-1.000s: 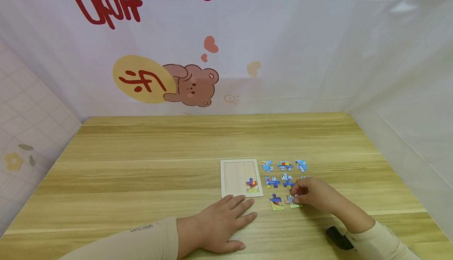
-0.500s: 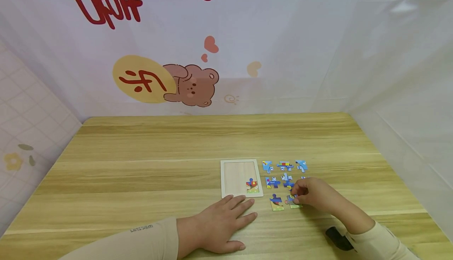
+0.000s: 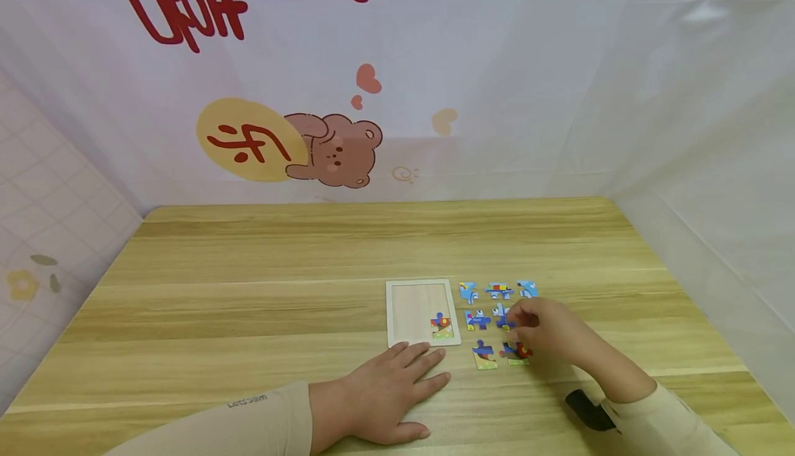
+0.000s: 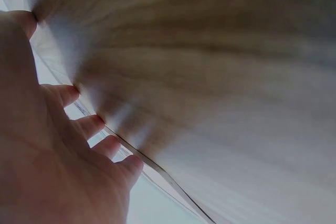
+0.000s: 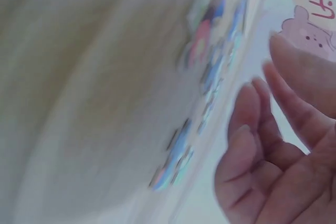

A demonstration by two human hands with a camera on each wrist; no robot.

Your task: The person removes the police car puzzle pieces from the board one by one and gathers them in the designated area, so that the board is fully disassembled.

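Note:
My left hand point(image 3: 394, 394) lies flat with spread fingers on the table, its fingertips at the near edge of a shallow wooden puzzle frame point(image 3: 390, 314). One jigsaw piece point(image 3: 442, 325), with red, blue and green print, sits in the frame's lower right corner. Right of the frame, several loose jigsaw pieces lie in rows. My right hand point(image 3: 549, 332) hovers over the right side of these rows, fingers loosely bent and nothing between them; in the right wrist view a gap shows beside the thumb point(image 5: 304, 74). Just below its fingertips lies a red and blue jigsaw piece point(image 3: 517, 353).
The back row holds a light blue piece point(image 3: 468, 292), a piece with coloured blocks point(image 3: 499, 290) and another blue piece point(image 3: 527, 289). Nearer are a police-marked piece point(image 3: 477, 319) and a green-bottomed piece point(image 3: 484, 355). A printed curtain point(image 3: 497, 97) hangs behind the wooden table point(image 3: 261, 256).
My right hand has let go of the red and blue jigsaw piece and risen slightly away from it, uncovering its red part. The left hand has stayed in place.

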